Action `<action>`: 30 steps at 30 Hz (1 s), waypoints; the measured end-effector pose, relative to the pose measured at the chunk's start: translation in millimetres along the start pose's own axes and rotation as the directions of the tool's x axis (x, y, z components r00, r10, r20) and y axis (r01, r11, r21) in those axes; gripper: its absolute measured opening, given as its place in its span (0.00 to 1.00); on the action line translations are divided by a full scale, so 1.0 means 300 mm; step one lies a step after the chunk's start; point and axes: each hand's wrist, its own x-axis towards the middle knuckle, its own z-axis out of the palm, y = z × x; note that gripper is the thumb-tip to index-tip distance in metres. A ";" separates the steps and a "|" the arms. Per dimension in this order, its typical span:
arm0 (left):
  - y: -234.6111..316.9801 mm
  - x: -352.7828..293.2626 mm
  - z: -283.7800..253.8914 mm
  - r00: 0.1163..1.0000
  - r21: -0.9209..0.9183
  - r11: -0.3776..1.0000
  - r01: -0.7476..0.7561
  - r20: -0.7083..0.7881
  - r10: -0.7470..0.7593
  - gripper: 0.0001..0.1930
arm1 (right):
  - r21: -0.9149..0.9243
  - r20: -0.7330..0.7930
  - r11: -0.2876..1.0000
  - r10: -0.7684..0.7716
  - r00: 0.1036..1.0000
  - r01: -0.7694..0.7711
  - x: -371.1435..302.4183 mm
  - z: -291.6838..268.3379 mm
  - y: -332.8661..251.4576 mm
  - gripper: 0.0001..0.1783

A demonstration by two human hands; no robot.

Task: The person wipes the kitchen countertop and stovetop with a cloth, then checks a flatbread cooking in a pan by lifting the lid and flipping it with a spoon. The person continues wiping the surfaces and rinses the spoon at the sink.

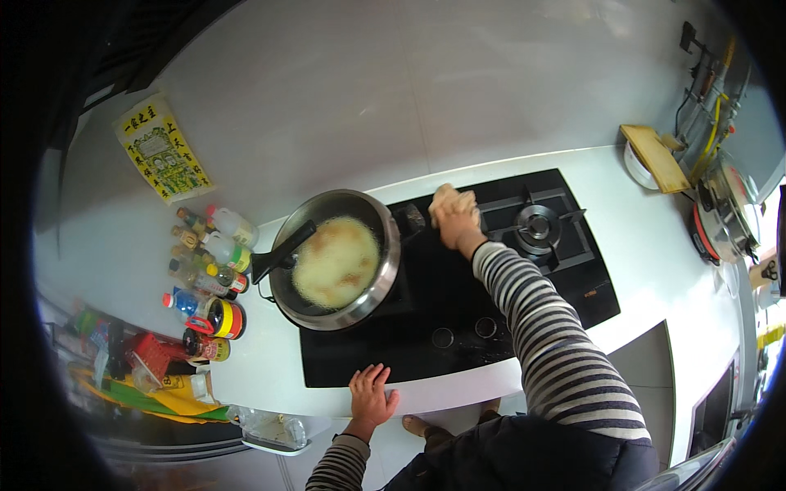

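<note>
My right hand [462, 232] is closed on a crumpled beige cloth [444, 200] at the back edge of the black glass gas cooktop [442, 282], between its two burners. The fingers press the cloth down, and part of it is hidden under them. My left hand [371, 395] lies flat with fingers apart on the white counter's front edge, fingertips near the cooktop's front rim. On the left burner sits a steel wok [385, 282] with bubbling pale yellowish liquid. A black-handled utensil [286, 248] leans in it; its lower end is hidden in the liquid.
Several sauce and oil bottles [221, 278] crowd the counter left of the wok. The right burner [538, 230] is bare under its grate. At the far right stand a wooden board [655, 159], a white bowl [637, 168] and a lidded pot [725, 213].
</note>
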 end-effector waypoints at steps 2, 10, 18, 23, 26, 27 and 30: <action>-0.001 0.003 0.001 1.000 0.020 1.000 0.002 0.002 -0.002 0.29 | 0.106 0.203 0.990 -0.114 0.973 0.094 -0.089 -0.005 -0.036 0.26; -0.010 -0.008 0.014 0.999 0.006 1.000 -0.002 0.038 0.001 0.31 | 0.189 0.163 0.826 -0.560 0.813 0.531 -0.432 -0.051 0.066 0.31; -0.005 -0.010 0.019 0.998 0.039 0.999 0.034 0.044 -0.036 0.28 | 0.322 0.183 0.800 -0.577 0.796 0.506 -0.345 0.049 -0.008 0.25; 0.000 -0.005 0.016 1.000 0.033 0.999 0.012 0.015 -0.013 0.28 | 0.471 0.006 0.720 -0.580 0.814 0.509 -0.603 0.084 0.167 0.10; 0.004 -0.004 0.013 1.000 0.039 0.999 0.014 0.009 -0.014 0.28 | 0.493 0.127 0.792 -0.474 0.871 0.360 -0.757 0.026 0.292 0.10; 0.005 -0.004 0.011 1.000 0.044 0.999 0.020 0.016 -0.021 0.29 | 0.517 0.095 0.777 -0.468 0.879 0.358 -0.812 0.007 0.319 0.12; 0.007 -0.007 0.009 0.999 0.061 0.997 0.036 0.038 -0.039 0.29 | 0.391 0.035 0.844 -0.412 0.911 0.367 -0.889 -0.025 0.335 0.19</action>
